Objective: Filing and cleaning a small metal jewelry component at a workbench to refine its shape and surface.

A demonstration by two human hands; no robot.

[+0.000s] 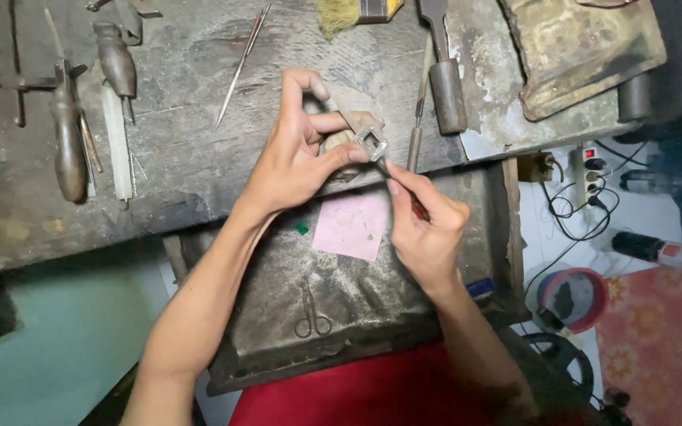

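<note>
While two bare hands work at the front edge of the worn wooden bench [183, 158], one small square metal frame [372, 143] sits between them, silvery and hollow in the middle. It is pinched by the left hand [301, 154], thumb under and fingers curled over, and pressed against a rounded wooden peg [339, 142] at the bench edge. A single thin dark tool [404, 193] is gripped by the right hand [426, 229], fingers closed tight around it like a pen, its tip touching the frame's lower corner. Below the hands lies one dusty open drawer [436, 308], holding one pink square of paper [350, 226], one small green scrap [301, 228] and one pair of small scissors [313, 312]. On the bench to the left I count two dark, bulbous wooden handles [69, 146], one pale flat stick [117, 146] and one slim metal needle file [242, 59].
</note>
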